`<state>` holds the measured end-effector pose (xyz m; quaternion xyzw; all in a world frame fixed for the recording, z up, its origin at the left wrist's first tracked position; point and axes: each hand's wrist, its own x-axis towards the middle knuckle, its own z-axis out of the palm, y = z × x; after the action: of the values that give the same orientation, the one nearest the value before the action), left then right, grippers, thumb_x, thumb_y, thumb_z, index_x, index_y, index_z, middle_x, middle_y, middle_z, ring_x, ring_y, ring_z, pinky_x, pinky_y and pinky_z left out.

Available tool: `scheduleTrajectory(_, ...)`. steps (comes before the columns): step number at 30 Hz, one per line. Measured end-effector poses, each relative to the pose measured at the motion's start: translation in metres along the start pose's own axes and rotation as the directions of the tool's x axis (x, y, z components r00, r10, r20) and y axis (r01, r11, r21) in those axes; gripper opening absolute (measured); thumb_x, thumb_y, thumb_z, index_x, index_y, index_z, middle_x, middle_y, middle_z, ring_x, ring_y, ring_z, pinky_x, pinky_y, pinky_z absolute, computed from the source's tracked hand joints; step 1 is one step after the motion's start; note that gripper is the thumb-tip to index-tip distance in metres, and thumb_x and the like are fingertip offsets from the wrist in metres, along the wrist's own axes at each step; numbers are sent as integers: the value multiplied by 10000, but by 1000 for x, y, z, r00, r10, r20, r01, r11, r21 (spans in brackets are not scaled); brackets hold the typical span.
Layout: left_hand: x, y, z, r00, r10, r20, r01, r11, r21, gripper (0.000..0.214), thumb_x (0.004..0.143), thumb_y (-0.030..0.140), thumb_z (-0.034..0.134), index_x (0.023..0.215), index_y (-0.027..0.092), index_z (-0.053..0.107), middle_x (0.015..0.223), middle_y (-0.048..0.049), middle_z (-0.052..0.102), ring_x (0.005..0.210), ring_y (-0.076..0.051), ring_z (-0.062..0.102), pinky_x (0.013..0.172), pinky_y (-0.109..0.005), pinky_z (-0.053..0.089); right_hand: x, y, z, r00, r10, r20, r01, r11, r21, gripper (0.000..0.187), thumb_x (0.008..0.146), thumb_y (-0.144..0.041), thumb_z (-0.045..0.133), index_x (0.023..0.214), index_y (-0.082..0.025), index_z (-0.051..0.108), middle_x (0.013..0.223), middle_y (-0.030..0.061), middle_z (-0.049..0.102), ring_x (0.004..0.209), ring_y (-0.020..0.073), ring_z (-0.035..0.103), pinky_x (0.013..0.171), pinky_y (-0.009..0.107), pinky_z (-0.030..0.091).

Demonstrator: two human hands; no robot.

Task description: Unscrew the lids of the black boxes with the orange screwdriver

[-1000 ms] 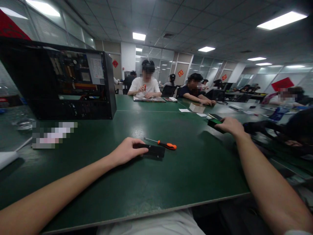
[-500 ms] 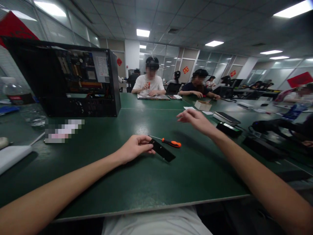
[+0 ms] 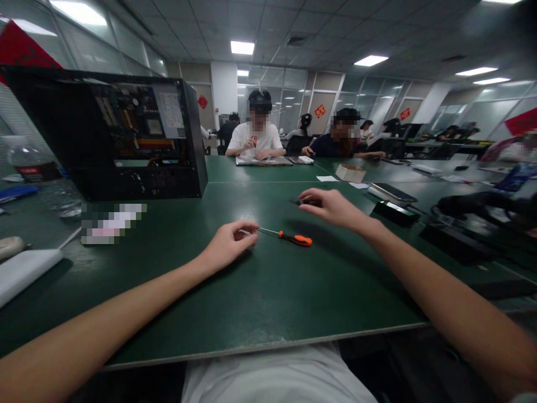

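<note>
My left hand (image 3: 230,242) rests on the green table (image 3: 235,313), its fingers loosely curved, a gap showing between thumb and fingertips and nothing in them. Just at its fingertips lies a screwdriver (image 3: 296,239) with an orange and black handle and a thin metal shaft; whether they touch the shaft's tip I cannot tell. Further to the right and a bit above the tabletop, my right hand (image 3: 331,207) pinches a thin black plate (image 3: 295,200). Most of that plate is hidden by the fingers.
An opened black computer case (image 3: 161,182) stands at the left, behind a plastic bottle (image 3: 31,162). Black devices (image 3: 394,214) and cables lie at the right. A small cardboard box (image 3: 350,172) sits further back. Across the table, a person in white holds an orange-handled tool.
The black plate has passed from my left hand to my right hand, which has closed on it. My left hand's fingers have parted close to the screwdriver.
</note>
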<state>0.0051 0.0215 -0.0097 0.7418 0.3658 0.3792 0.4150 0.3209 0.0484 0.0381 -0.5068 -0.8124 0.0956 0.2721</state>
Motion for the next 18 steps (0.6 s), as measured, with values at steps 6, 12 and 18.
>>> scheduleTrajectory(6, 1, -2, 0, 997, 2, 79, -6, 999, 41, 274, 850, 338, 630, 1006, 128, 708, 870, -70, 723, 740, -191, 699, 741, -325, 550, -37, 108, -89, 812, 488, -320, -583, 661, -472, 430, 961, -345, 536, 1254, -74, 700, 1189, 242, 703, 1078, 347, 639, 862, 386, 431)
scheduleTrajectory(12, 2, -3, 1, 995, 14, 100, -17, 999, 37, 233, 856, 305, 608, 978, 132, 708, 904, -70, 726, 725, -177, 696, 720, -307, 542, -72, 155, -104, 638, 683, -357, -758, 472, -451, 417, 918, -373, 605, 1218, -114, 734, 1100, 217, 738, 937, 306, 657, 717, 338, 411)
scheduleTrajectory(18, 0, -2, 0, 993, 6, 117, -14, 998, 67, 229, 865, 318, 609, 942, 132, 719, 855, -63, 724, 725, -181, 691, 722, -306, 535, -70, 169, -102, 632, 711, -307, -758, 485, -436, 391, 888, -371, 643, 1178, -132, 750, 1114, 165, 740, 909, 260, 650, 722, 309, 413)
